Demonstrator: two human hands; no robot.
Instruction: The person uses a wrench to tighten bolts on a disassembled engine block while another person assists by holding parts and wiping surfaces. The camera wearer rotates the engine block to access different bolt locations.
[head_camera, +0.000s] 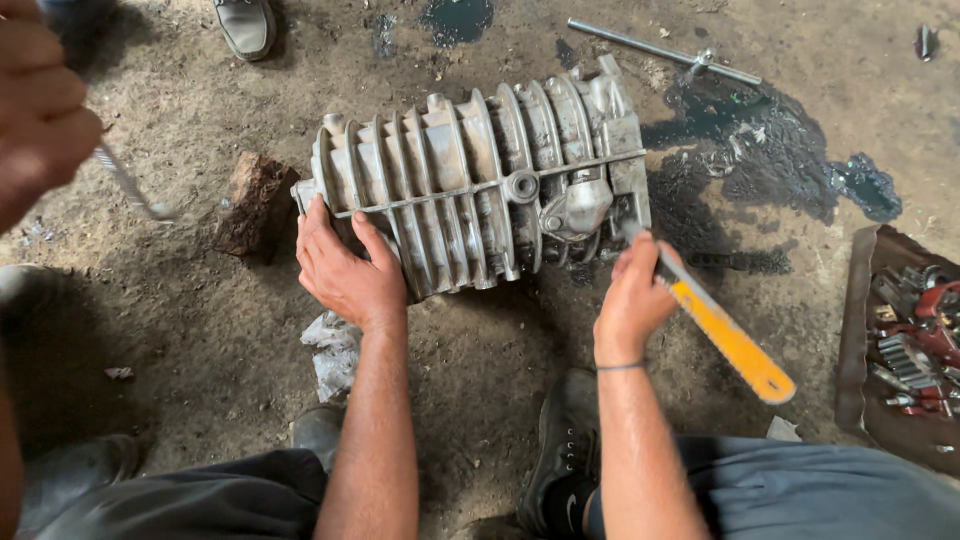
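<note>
The left hand (345, 275) is lying open, bracing the ribbed casing (480, 180) at centre; the right hand (632, 300), fingers closed, is gripping a yellow-handled tool (725, 335), probably prying at its end.

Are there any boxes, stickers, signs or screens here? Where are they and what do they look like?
No boxes, signs or screens show.
Shoe mark: a small white curved logo on the black shoe at the bottom, between the forearms.
Crumpled wrapper: whitish scrap on the dirt below the left hand; whether it is packaging cannot be told.
The yellow handle in the right hand looks plain.
</note>
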